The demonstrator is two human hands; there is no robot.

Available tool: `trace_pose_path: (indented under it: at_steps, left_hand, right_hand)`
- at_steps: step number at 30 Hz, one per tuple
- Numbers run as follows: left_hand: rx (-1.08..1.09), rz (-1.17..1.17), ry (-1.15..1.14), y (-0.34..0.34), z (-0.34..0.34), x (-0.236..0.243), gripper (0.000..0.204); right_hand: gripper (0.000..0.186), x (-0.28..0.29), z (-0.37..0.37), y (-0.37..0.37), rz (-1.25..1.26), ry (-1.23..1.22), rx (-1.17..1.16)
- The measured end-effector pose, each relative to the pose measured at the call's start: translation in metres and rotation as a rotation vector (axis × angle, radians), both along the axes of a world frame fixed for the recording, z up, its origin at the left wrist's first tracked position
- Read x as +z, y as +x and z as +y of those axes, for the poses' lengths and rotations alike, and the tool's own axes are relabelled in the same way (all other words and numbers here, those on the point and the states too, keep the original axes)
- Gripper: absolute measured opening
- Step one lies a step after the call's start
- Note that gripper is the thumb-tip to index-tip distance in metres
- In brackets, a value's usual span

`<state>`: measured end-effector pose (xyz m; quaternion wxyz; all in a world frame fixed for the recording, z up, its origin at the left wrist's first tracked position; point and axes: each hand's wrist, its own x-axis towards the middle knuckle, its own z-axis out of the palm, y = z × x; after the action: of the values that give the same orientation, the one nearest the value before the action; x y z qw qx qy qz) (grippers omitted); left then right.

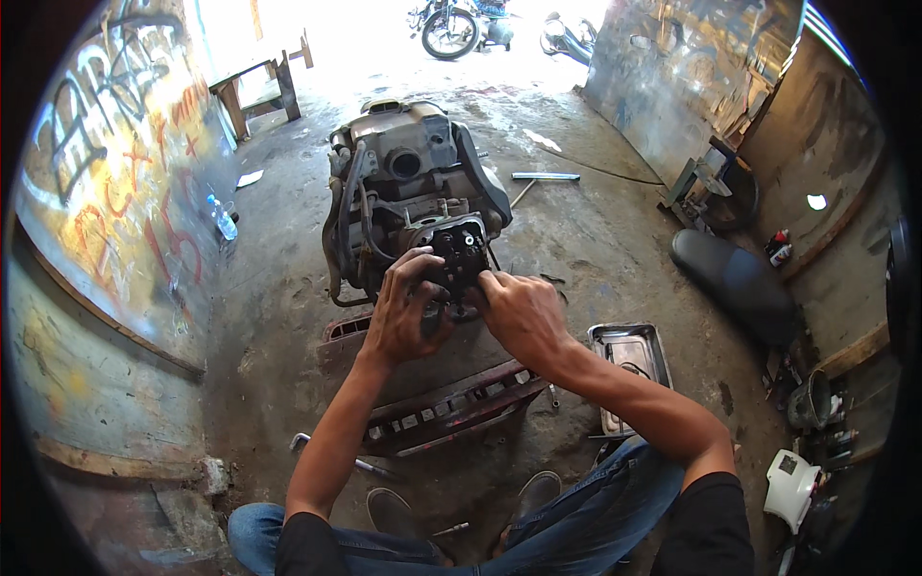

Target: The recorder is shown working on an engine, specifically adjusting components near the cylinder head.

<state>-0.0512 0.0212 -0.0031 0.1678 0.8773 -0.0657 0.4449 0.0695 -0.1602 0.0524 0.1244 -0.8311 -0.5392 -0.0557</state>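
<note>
In front of me stands a motor vehicle engine, greasy and grey, with thick dark tubes down its sides. Its near end is an opened cylinder head with a dark, oily inside. My left hand grips the left edge of that head, its fingers curled over the rim and its thumb below. My right hand is at the lower right edge, with its fingertips pinched together. Whatever those fingertips hold is hidden from view.
A red slatted metal frame lies between the engine and my shoes. Right of it sits a metal tray. A black motorcycle seat rests by the right wall. A plastic bottle stands at the left wall, and a motorcycle is outside.
</note>
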Motion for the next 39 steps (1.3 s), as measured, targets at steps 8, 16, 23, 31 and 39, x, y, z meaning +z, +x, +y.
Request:
trace_pose_path:
  at_steps: [8, 16, 23, 31, 39]
  left_hand:
    - [0.004, -0.009, 0.001, 0.0, -0.002, -0.001, 0.029]
    - [0.007, -0.006, -0.018, -0.001, -0.001, -0.003, 0.025]
    - [0.002, -0.025, -0.001, 0.001, -0.003, -0.001, 0.025]
    - [0.004, -0.031, -0.004, 0.002, -0.003, -0.002, 0.029]
    - [0.005, -0.021, -0.02, 0.001, -0.002, -0.003, 0.028]
  right_hand:
    - [0.022, 0.005, -0.002, 0.002, 0.012, 0.024, 0.029]
    - [0.018, 0.008, -0.005, 0.0, -0.056, 0.211, 0.114]
    - [0.019, -0.003, 0.0, 0.002, -0.062, 0.206, 0.103]
    - [0.014, 0.008, -0.002, 0.003, -0.016, 0.093, 0.059]
    - [0.02, 0.012, -0.003, -0.004, -0.056, 0.094, 0.037]
